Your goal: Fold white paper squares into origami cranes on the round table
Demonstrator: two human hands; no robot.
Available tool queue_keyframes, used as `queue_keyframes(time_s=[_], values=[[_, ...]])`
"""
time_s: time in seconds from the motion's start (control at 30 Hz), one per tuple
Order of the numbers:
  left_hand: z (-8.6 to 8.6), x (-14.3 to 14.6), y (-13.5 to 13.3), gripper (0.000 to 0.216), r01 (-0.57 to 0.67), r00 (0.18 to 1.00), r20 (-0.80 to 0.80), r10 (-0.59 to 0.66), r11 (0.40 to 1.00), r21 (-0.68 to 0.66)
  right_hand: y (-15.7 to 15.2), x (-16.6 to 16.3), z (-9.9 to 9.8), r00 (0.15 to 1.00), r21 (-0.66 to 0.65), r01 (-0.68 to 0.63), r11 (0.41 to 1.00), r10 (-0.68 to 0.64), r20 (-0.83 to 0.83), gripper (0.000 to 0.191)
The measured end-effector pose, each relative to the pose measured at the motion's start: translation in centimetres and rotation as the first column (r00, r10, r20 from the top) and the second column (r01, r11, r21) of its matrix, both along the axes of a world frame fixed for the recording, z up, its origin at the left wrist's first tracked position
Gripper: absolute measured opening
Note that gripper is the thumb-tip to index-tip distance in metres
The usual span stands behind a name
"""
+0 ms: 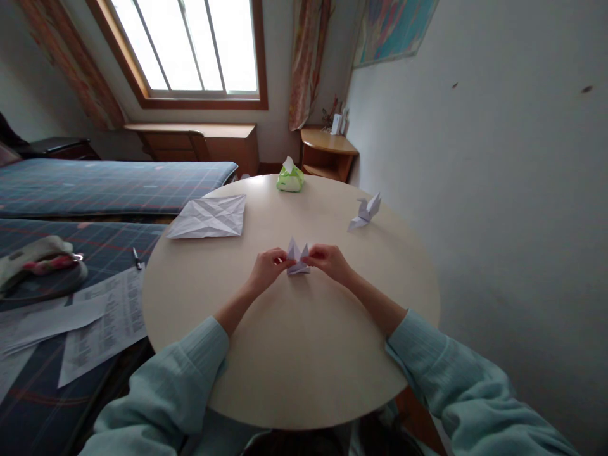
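Observation:
A small folded white paper figure (297, 258) with two upright points rests on the round beige table (294, 354). My left hand (268, 266) pinches its left side and my right hand (329, 261) pinches its right side, fingers closed on the paper. Both forearms in pale blue sleeves reach in from the near edge.
A finished folded paper bird (365, 212) stands at the right of the table. A creased white sheet (209, 216) lies at the left, a green tissue pack (290, 178) at the far edge. Beds with printed papers (102, 323) and a pen (137, 258) lie to the left; a wall is close on the right.

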State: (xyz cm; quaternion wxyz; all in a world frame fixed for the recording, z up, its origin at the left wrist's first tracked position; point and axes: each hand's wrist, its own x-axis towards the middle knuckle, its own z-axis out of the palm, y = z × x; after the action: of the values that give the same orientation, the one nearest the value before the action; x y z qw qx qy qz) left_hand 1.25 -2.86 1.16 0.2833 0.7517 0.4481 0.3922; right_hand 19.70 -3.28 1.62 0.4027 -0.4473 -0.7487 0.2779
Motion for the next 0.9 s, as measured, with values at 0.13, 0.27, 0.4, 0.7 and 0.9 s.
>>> queue_keyframes(time_s=[0.13,0.27,0.4,0.7,0.9], values=[[0.1,-0.2,0.0,0.017,-0.025,1.0,0.016,0.025,0.999,-0.026,0.4,0.8,-0.2,0.997,-0.053,-0.064,0.997,0.066,0.038,0.026],[-0.3,-0.5,0.2,0.017,-0.05,0.999,0.007,0.05,0.998,-0.031,0.6,1.2,-0.4,0.995,-0.033,-0.06,0.998,0.063,0.083,0.021],[-0.7,-0.7,0.4,0.015,-0.032,0.999,0.027,0.034,0.998,-0.061,0.5,1.3,-0.4,0.994,-0.006,-0.037,0.999,0.038,0.105,0.016],[-1.0,-0.9,0.5,0.026,-0.104,0.993,0.038,0.108,0.989,-0.11,0.3,1.3,-0.1,0.991,0.022,-0.01,1.0,0.007,0.136,0.014],[-0.6,-0.8,0.2,0.024,-0.091,0.99,0.09,0.109,0.98,-0.178,0.1,1.5,0.0,0.987,0.048,-0.013,0.999,0.005,0.161,0.013]])
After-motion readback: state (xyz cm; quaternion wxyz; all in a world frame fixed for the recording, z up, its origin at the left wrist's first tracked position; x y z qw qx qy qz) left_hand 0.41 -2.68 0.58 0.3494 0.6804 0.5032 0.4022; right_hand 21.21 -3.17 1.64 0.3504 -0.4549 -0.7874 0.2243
